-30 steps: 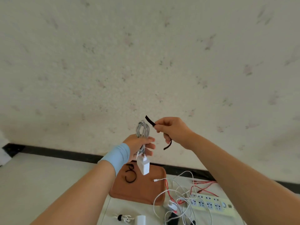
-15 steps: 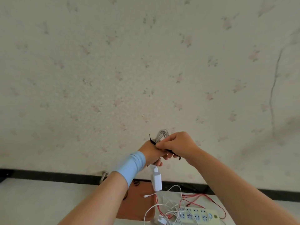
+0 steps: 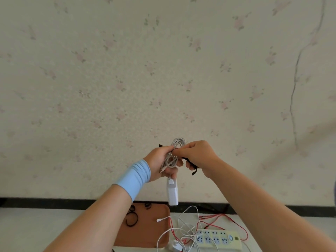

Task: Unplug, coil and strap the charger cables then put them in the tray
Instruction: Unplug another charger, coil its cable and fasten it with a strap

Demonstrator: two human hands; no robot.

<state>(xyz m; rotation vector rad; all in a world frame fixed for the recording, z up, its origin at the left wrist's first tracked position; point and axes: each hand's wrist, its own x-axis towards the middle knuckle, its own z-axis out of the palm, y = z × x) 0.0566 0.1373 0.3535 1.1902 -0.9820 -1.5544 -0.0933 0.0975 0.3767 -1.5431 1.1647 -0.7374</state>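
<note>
your left grip (image 3: 160, 160) is closed round the waist of the coiled cable (image 3: 177, 144). the coil stands upright in the fist: its loops poke out above the fingers, and the white charger brick (image 3: 172, 194) hangs straight down below.

your right grip (image 3: 198, 157) sits just beside it on the right, thumb and forefinger pinched on the black strap (image 3: 190, 163) right against the bundle. the strap's free tail trails down under that palm, and a short black tip shows at the far left of the fist. so the strap lies across the coil's long axis at its waist. i judge the right grip should carry the tail round, since the left is pinning the loops.

the bundle is held up in front of the wall, above the brown tray (image 3: 151, 231) on the desk (image 3: 36, 230). the tray lies below, nearer your left arm, and loose cables and a power strip (image 3: 216, 238) lie to its right.
</note>
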